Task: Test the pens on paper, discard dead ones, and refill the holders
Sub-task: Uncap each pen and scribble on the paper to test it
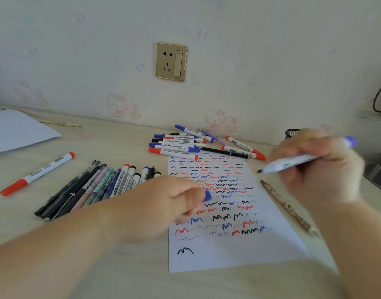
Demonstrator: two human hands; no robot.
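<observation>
Holding an uncapped marker (301,161) in the right hand (319,167), fingers curled round the barrel, dark tip pointing left and hovering just above the right edge of the paper (234,253), not touching it. Pinching a blue cap (207,195) in the left hand (163,203), fingers curled, the hand resting over the left part of the sheet. Both hands blurred, so finer finger detail impossible to tell.

Judging progress: well along. Filling most of the sheet already with rows of black, red and blue squiggles, leaving only a bare strip at the bottom with one black squiggle. Lying just left of the left hand, a fanned row of pens (94,188); further left, one red-capped marker (37,173) alone, perhaps a reject, though that is only a guess. Sitting beyond both hands at the top of the sheet, a heap of markers (185,143). Lying just below the right hand, a brown patterned pen (286,207) beside the paper.

Remaining, by the look of it: testing this marker, sorting the rest, refilling. Peeking out behind the right hand, a dark mesh holder (292,132), contents hidden.
</observation>
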